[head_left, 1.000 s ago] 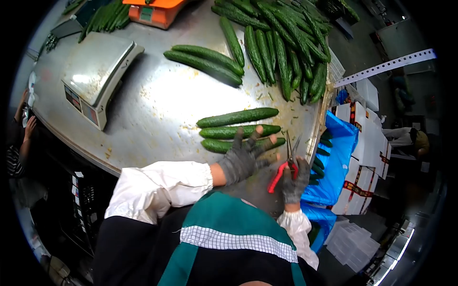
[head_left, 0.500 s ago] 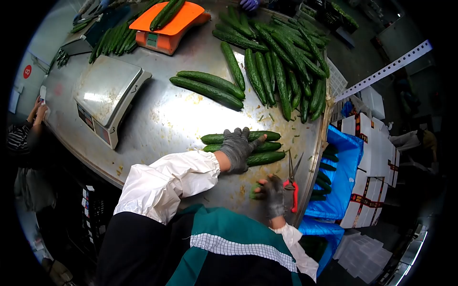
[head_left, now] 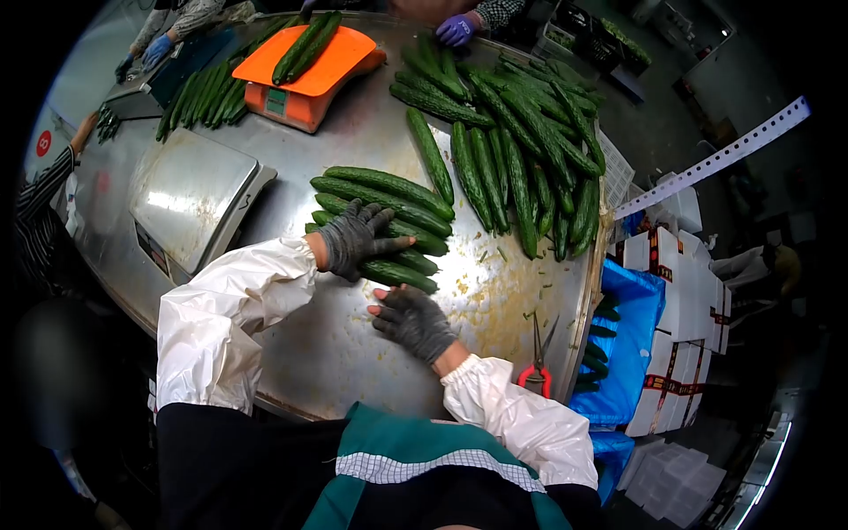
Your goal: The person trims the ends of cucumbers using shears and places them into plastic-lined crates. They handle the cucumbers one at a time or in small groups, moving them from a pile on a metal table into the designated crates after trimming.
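My left hand (head_left: 358, 240), in a grey glove with bare fingertips, lies spread across several long green cucumbers (head_left: 411, 268) on the metal table. Two more cucumbers (head_left: 375, 180) lie along the far side of this group. Just below the nearest cucumber is my right hand (head_left: 413, 323), also gloved, its fingers stretched out toward the group and nothing visible in them. Red-handled scissors (head_left: 535, 380) rest at the table's right edge with their blades apart.
A large pile of cucumbers (head_left: 530, 132) covers the far right. An orange scale (head_left: 296, 104) bears two cucumbers; a silver scale (head_left: 199, 190) stands left. Blue-lined crates (head_left: 632, 353) and white boxes (head_left: 676, 353) stand right. Co-workers' gloved hands (head_left: 456, 30) show at the far edge.
My left hand has moved left and away from me with the cucumbers under it, up against the other two. My right hand has left the scissors' side and moved left toward the group.
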The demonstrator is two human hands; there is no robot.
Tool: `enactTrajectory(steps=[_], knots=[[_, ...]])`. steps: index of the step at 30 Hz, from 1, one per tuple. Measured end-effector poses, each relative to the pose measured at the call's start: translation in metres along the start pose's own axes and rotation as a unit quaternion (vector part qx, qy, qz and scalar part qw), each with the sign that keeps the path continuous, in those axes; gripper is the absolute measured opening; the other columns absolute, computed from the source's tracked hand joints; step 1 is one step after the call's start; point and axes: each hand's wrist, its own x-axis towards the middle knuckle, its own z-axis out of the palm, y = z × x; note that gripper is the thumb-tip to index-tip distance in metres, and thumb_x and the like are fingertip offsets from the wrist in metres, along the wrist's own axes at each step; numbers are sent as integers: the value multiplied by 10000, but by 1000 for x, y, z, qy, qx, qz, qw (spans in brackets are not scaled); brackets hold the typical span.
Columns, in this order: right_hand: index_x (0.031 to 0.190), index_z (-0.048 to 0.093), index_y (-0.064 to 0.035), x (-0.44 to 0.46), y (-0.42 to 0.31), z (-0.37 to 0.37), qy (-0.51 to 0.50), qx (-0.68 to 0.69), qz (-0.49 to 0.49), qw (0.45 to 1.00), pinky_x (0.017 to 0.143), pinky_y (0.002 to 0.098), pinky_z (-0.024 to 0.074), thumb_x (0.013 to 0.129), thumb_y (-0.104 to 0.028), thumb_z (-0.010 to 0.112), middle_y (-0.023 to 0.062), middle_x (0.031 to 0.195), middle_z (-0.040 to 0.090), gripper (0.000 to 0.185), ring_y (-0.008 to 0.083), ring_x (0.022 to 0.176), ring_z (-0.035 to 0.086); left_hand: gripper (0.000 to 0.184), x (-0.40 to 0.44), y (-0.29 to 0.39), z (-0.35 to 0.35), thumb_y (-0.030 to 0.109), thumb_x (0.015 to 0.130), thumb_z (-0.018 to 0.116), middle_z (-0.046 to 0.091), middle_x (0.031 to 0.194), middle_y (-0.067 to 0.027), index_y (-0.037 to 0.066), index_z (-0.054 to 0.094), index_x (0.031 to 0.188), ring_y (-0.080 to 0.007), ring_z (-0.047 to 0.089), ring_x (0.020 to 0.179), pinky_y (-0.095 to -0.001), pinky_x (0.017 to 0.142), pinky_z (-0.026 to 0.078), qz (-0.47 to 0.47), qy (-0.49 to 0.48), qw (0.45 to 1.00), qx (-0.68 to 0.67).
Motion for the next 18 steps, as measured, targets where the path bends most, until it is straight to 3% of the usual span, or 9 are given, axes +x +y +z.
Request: enactTrajectory(steps=[4, 16, 18], knots=[[956, 549, -115, 26, 0, 18, -2, 12, -17, 1000, 782, 479, 475, 833, -266, 544, 134, 1116, 542, 195, 367, 957, 549, 1047, -2, -28, 2, 362, 464, 737, 259, 1340, -244, 315, 210, 1367, -427, 310, 1194, -564, 924, 259, 9, 15, 1000, 11], [1004, 515, -127, 88, -74, 40, 11, 12, -51, 999, 738, 486, 471, 864, -289, 455, 153, 1156, 508, 222, 361, 943, 537, 1032, 34, -75, 2, 280, 497, 739, 262, 1354, -207, 289, 197, 1375, -394, 278, 1237, -548, 955, 251, -76, 85, 993, 2], [1039, 503, -111, 85, -80, 60, 55, -19, -77, 995, 735, 479, 467, 870, -291, 436, 156, 1164, 503, 256, 353, 929, 539, 1011, 39, -82, 0, 268, 517, 732, 275, 1348, -204, 285, 197, 1375, -396, 274, 1240, -524, 968, 252, -84, 79, 993, -3]])
